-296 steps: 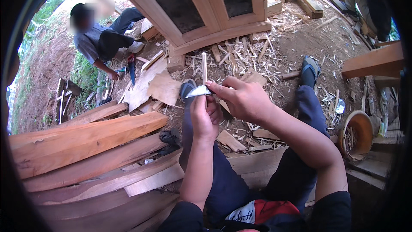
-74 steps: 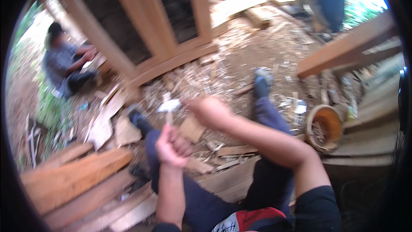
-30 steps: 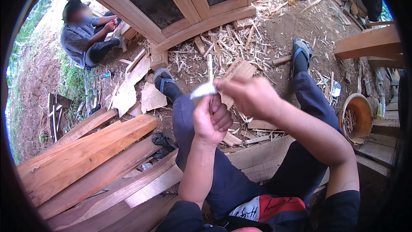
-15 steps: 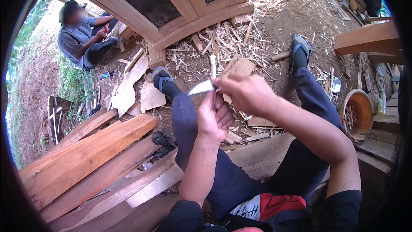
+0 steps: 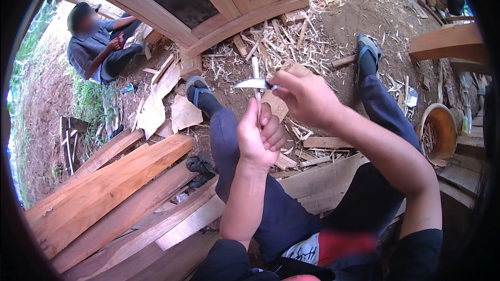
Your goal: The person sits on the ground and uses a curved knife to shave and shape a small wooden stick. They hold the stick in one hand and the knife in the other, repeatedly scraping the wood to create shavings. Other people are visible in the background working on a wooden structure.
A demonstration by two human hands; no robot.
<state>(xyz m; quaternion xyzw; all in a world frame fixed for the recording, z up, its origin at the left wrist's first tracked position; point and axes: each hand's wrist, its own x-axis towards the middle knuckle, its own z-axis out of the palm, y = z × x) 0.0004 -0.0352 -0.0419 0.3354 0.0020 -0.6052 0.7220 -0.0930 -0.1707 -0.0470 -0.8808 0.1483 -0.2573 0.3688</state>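
My left hand (image 5: pixel 262 138) is closed around a thin pale wood stick (image 5: pixel 255 70), which points up and away from me past the thumb. In my right hand (image 5: pixel 307 96) is a knife (image 5: pixel 252 84) with a short, curved, shiny blade. Its blade lies across the stick just above my left thumb, edge and stick touching or nearly so. The knife's handle is mostly hidden by my right fingers. Both hands are held over the ground between my spread knees.
Wood shavings (image 5: pixel 229 67) litter the dirt beyond my feet. Planks (image 5: pixel 109 177) are stacked at my left, and an orange bucket (image 5: pixel 437 132) lies tipped at my right. A panelled wooden frame (image 5: pixel 250 21) stands ahead. Another person (image 5: pixel 94 44) sits at the far left.
My right hand and the knife have shifted right and slightly nearer my left thumb, and the blade now lies flatter across the stick. My left hand keeps its grip.
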